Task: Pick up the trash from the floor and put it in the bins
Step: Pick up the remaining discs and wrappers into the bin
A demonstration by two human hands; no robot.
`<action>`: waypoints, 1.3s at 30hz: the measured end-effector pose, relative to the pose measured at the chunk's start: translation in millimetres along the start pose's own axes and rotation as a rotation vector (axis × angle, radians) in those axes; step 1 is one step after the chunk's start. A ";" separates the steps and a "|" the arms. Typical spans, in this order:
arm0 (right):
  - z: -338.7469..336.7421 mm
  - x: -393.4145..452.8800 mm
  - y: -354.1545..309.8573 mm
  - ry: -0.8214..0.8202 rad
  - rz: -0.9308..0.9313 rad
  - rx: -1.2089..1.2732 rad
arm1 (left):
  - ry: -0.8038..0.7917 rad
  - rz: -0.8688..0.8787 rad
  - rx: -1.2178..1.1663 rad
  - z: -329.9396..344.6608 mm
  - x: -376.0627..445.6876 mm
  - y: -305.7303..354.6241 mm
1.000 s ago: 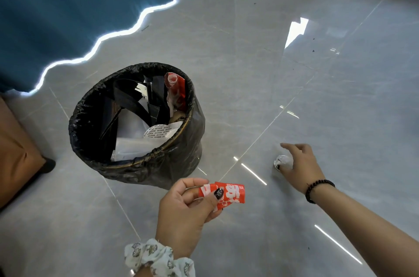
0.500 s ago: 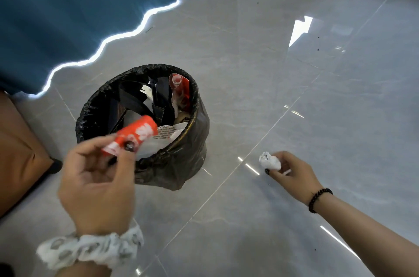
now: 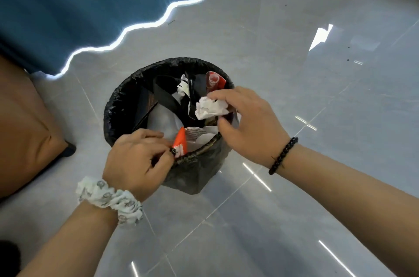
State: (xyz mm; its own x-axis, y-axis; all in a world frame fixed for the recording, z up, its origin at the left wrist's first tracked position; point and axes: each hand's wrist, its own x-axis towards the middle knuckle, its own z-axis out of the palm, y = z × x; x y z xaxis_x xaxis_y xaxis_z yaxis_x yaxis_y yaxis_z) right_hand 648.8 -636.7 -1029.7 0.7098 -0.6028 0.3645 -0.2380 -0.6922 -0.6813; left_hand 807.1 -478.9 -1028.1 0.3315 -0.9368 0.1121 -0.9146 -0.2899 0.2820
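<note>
A bin [image 3: 118, 104] lined with a black bag stands on the grey tiled floor [image 3: 294, 208], already holding papers and a red packet at its far right. The left hand [image 3: 136, 161] is at the bin's near rim, its fingers curled and pinching a red wrapper [image 3: 180, 143] just over the edge. The right hand [image 3: 247, 122] is above the bin's right side, fingers curled around a crumpled white paper [image 3: 209, 108]. A blue curtain [image 3: 90, 4] hangs at the far left.
</note>
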 end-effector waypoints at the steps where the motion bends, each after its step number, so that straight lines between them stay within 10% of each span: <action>1: 3.1 4.8 0.3 -0.022 -0.016 -0.047 | 0.006 -0.014 0.014 0.6 0.4 -0.7; 7: 18.5 7.8 8.3 -0.204 -0.206 -0.314 | 0.287 -0.246 -0.201 5.8 5.6 1.0; 13: 27.5 11.5 7.6 0.059 -0.192 0.013 | 0.329 -0.228 -0.241 10.6 11.1 -4.0; 29: 61.6 7.2 20.0 0.227 -0.282 -0.094 | -0.299 0.148 0.216 -3.4 29.8 -25.7; 33: 59.5 -2.5 0.3 0.157 0.030 -0.073 | -0.428 0.093 0.202 -6.0 39.5 -25.0; 39: 49.3 -1.4 -55.5 0.200 1.039 0.336 | -0.601 -0.080 0.158 -14.1 35.1 -4.6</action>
State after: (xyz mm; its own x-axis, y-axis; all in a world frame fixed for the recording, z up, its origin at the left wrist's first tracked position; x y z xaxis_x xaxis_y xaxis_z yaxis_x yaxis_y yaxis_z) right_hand 693.7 -577.9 -1023.7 0.1422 -0.9017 -0.4082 -0.4419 0.3112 -0.8414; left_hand 826.1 -507.6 -1012.0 0.2544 -0.8438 -0.4725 -0.9306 -0.3465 0.1178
